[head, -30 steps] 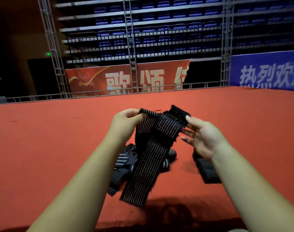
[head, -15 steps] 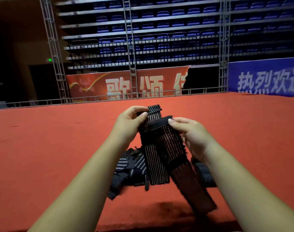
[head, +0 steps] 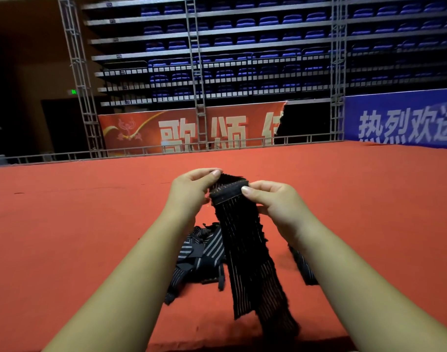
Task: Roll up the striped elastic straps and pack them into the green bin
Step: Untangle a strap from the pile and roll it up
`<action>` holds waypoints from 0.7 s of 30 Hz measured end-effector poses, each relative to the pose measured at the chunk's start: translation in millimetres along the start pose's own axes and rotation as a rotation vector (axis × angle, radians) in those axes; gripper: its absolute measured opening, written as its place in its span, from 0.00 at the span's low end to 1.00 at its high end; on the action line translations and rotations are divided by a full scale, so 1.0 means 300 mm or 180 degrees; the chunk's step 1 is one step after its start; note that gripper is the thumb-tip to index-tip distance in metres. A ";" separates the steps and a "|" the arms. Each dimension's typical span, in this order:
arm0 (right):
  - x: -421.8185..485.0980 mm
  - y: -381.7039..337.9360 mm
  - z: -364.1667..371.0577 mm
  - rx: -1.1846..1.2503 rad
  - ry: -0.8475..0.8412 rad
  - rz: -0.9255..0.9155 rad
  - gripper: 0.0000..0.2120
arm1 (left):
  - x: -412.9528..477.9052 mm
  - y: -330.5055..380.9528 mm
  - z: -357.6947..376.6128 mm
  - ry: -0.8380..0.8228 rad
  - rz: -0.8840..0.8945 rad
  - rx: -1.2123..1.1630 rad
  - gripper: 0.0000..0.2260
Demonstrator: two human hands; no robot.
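The left forearm (head: 130,275) and right forearm (head: 357,275) are shown bare, uncovered as far as the lower frame edge. The left grip (head: 191,189) and right grip (head: 275,201) are likewise bare; short, plain nails are seen on both thumbs.

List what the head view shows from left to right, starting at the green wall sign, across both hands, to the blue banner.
Green wall sign → left hand, pinching the strap's top → striped strap, hanging between the hands → right hand, pinching its folded edge → blue banner.
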State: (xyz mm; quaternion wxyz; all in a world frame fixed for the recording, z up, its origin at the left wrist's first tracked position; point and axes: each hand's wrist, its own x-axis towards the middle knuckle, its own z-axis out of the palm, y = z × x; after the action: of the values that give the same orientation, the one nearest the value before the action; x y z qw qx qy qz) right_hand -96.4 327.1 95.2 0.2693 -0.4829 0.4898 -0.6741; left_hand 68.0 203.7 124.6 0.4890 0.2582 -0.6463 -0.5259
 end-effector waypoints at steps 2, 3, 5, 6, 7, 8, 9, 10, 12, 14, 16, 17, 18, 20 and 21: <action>-0.006 0.014 -0.014 -0.0026 -0.0005 0.0083 0.06 | 0.017 -0.002 -0.022 0.0310 -0.0053 -0.0194 0.05; -0.010 0.022 -0.020 -0.0033 -0.0003 0.0129 0.06 | 0.019 0.001 -0.030 0.0353 -0.0093 -0.0299 0.06; -0.018 0.032 -0.029 -0.0063 -0.0027 0.0199 0.06 | 0.013 0.007 -0.031 0.0255 -0.0150 -0.0456 0.07; -0.020 0.036 -0.033 -0.0082 -0.0021 0.0215 0.06 | 0.007 0.010 -0.025 0.0184 -0.0152 -0.0504 0.08; -0.020 0.036 -0.037 -0.0084 0.0029 0.0217 0.05 | 0.001 0.013 -0.016 0.0129 -0.0148 -0.0537 0.08; -0.019 0.033 -0.041 -0.0051 0.0117 0.0210 0.04 | -0.006 0.017 -0.007 0.0083 -0.0148 -0.0565 0.08; -0.016 0.027 -0.044 -0.0002 0.0206 0.0193 0.03 | -0.012 0.021 0.001 0.0046 -0.0162 -0.0595 0.08; -0.013 0.020 -0.045 0.0036 0.0266 0.0166 0.04 | -0.016 0.025 0.009 0.0000 -0.0183 -0.0630 0.08; -0.006 0.005 -0.042 0.0066 0.0315 0.0082 0.08 | -0.023 0.036 0.022 -0.0134 -0.0189 -0.0694 0.08; -0.002 -0.009 -0.037 0.0111 0.0344 -0.0007 0.08 | -0.028 0.046 0.031 -0.0237 -0.0152 -0.0719 0.09; 0.000 -0.022 -0.034 0.0114 0.0393 -0.0062 0.07 | -0.034 0.054 0.034 -0.0296 -0.0118 -0.0748 0.09; 0.000 -0.027 -0.033 0.0103 0.0423 -0.0083 0.07 | -0.038 0.058 0.036 -0.0329 -0.0112 -0.0764 0.10; 0.001 -0.030 -0.032 0.0103 0.0461 -0.0098 0.07 | -0.043 0.061 0.037 -0.0369 -0.0111 -0.0773 0.10; 0.005 -0.032 -0.029 0.0134 0.0550 -0.0106 0.07 | -0.053 0.066 0.043 -0.0443 -0.0113 -0.0781 0.10; 0.008 -0.030 -0.027 0.0151 0.0598 -0.0105 0.07 | -0.058 0.068 0.046 -0.0474 -0.0113 -0.0791 0.10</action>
State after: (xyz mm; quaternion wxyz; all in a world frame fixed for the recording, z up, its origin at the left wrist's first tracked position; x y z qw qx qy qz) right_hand -103.7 331.7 103.9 0.2225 -0.4190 0.4888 -0.7322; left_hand 66.0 230.8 137.8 0.4586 0.1673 -0.6060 -0.6281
